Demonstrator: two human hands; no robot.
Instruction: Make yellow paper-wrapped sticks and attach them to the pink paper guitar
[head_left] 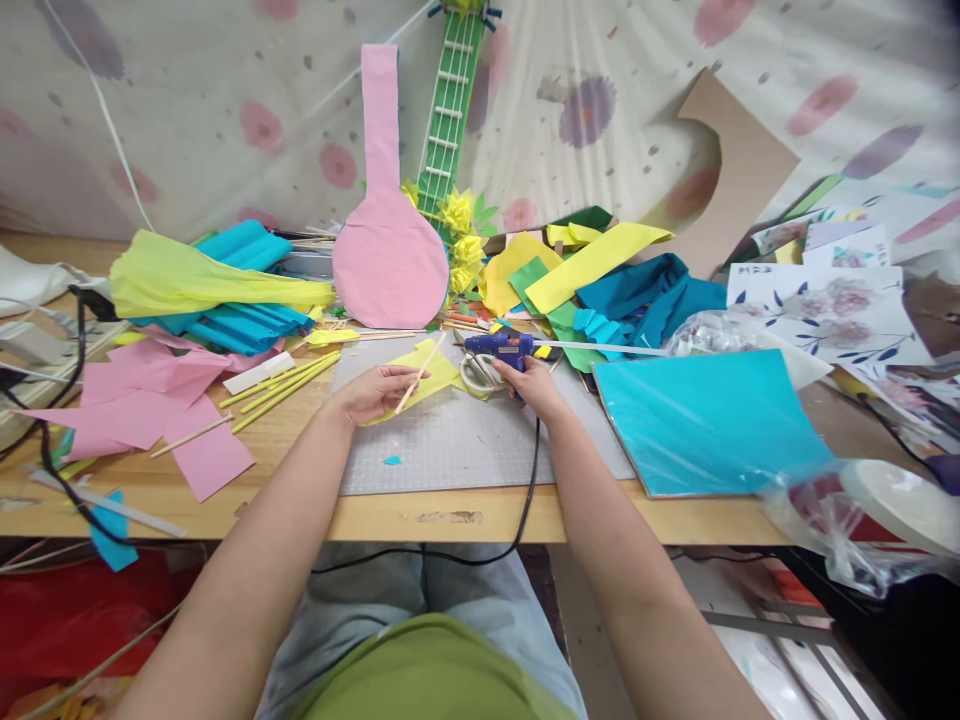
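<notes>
My left hand (375, 393) pinches a thin wooden stick (421, 374), which slants up to the right. Beneath that hand a piece of yellow crepe paper (431, 390) lies on the grey cutting mat (450, 460). Gripped in my right hand (536, 385) is a blue hot glue gun (499, 346), its nozzle toward the left and a long white glue stick (600, 347) out of its back. White-handled scissors (474, 380) lie just below the gun, partly hidden by it. The gun's tip is apart from the wooden stick.
Behind the mat stands a pink paper-covered lute shape (390, 260) beside a green stringed one (450, 110). Yellow-wrapped sticks (281, 390) and pink paper (210, 450) lie left; a blue covered board (712, 420) lies right. The black cord (529, 490) hangs over the table edge.
</notes>
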